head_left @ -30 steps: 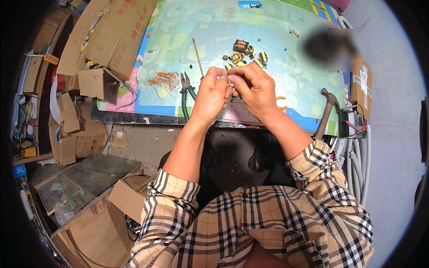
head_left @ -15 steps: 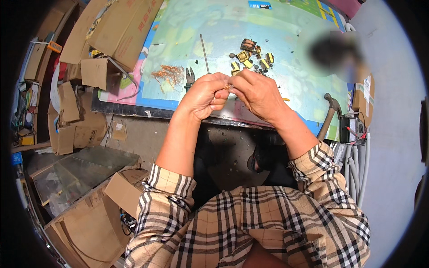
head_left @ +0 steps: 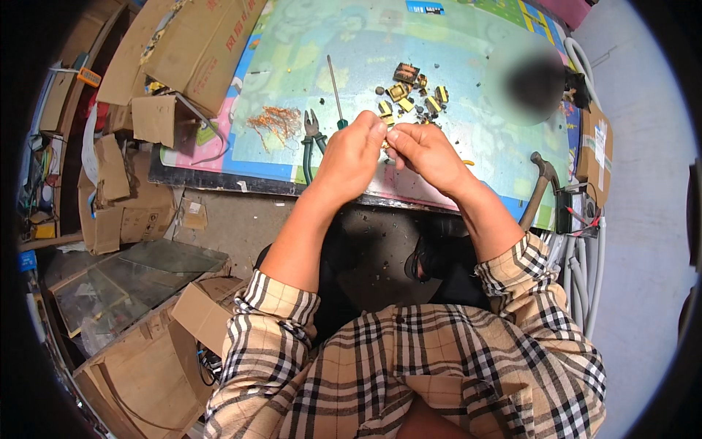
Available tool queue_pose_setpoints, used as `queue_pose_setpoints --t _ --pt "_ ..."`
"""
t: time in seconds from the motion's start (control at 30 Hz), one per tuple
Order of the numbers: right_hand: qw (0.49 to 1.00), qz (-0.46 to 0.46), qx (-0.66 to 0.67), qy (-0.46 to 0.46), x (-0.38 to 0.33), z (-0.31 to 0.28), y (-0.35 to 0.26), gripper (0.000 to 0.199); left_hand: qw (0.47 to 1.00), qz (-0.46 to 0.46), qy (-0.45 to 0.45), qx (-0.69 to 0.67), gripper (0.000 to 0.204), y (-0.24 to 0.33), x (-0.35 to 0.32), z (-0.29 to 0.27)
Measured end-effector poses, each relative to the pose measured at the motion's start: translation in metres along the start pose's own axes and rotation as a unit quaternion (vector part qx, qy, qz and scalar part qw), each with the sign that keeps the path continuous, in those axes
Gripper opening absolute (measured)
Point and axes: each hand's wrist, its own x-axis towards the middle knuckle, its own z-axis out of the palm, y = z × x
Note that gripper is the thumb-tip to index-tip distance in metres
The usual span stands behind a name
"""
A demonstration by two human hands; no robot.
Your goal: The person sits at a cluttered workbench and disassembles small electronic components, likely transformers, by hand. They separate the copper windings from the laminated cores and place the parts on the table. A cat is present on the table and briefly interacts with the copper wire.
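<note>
Cardboard boxes [head_left: 191, 45] crowd the far left, some flattened on the floor, one resting on the left corner of the mat [head_left: 292, 110]. This mat is a bright printed sheet in blue, green and pink that covers the bench top. On it, right of the boxes, lies a tangle of copper wire [head_left: 274, 121]. Just beside the wire sit pliers [head_left: 313, 143] with green handles, their grips reaching toward the near edge. A screwdriver [head_left: 335, 91] lies next to them, its thin shaft pointing away from the person.

Left hand [head_left: 355, 154] hovers over the near part of the mat, fingers curled tight and pinching a small part [head_left: 385, 143] at the thumb and fingertip. Right hand [head_left: 424, 150] meets it from the other side, fingertips closed narrowly on the same part, so both hands touch at that spot. The part is mostly hidden between the fingers; only a yellowish sliver shows, and its kind cannot be told.

Beyond the hands, farther up the mat, a scatter of small yellow and dark components [head_left: 413, 91] lies loose. At the right, a hammer [head_left: 540, 186] leans over the bench edge, head up. Grey hoses [head_left: 581, 263] hang down near the wall. Plaid sleeves are rolled up to the elbows.
</note>
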Motion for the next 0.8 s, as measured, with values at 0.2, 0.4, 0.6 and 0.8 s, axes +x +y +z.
queue_pose_setpoints --t 0.2,0.4,0.6,0.8 --pt "0.949 -0.227 -0.205 0.075 -0.002 0.016 0.006 0.017 0.915 -0.278 -0.081 -0.281 0.043 -0.005 0.006 -0.016" --pt "0.927 -0.229 -0.284 0.088 -0.004 0.025 0.000 0.013 0.972 -0.111 0.071 -0.195 0.050 -0.026 0.002 -0.014" --pt "0.962 -0.188 -0.162 0.114 -0.002 0.037 0.005 0.019 0.989 0.001 0.049 0.138 0.046 -0.002 -0.018 -0.012" --pt "0.889 0.207 0.401 -0.071 -0.021 0.062 -0.023 0.022 0.940 0.192 0.110 0.259 0.032 0.001 -0.058 -0.039"
